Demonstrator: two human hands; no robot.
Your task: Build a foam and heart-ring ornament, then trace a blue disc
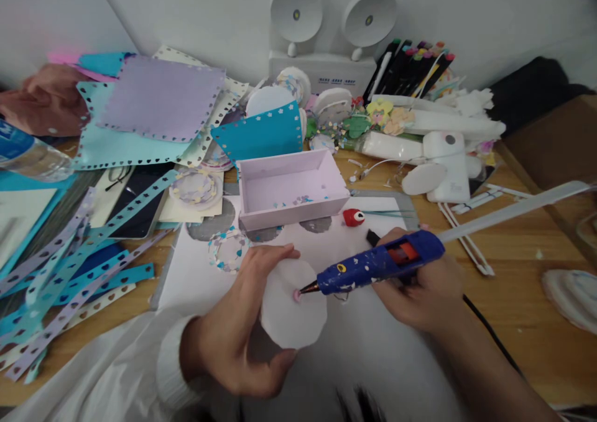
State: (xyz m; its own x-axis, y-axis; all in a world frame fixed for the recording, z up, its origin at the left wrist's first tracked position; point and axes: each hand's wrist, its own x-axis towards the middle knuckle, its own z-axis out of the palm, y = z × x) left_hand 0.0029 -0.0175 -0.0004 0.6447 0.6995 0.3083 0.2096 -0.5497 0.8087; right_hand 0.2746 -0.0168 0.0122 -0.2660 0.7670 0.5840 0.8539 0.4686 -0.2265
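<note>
Between the thumb and fingers of my left hand [247, 322] is a round white foam disc [298, 322], its flat face turned up towards me. A small pink spot [296, 296] shows near the disc's middle. My right hand [420, 291] is wrapped round a blue hot glue gun [380, 263], whose metal tip meets or nearly meets the pink spot. A long translucent glue stick [513, 209] sticks out of the gun's back end. Just beyond the hands lie a ring of blue and white confetti shapes [228, 249] and a red bead-like piece with an eye [353, 217].
A lilac open box [293, 214] with confetti inside stands ahead. Punched foam strips [88, 285] and foam sheets [161, 96] lie to the left, near a water bottle [35, 151]. Markers [410, 71], a white device [446, 167] and a black cord [492, 332] are on the right.
</note>
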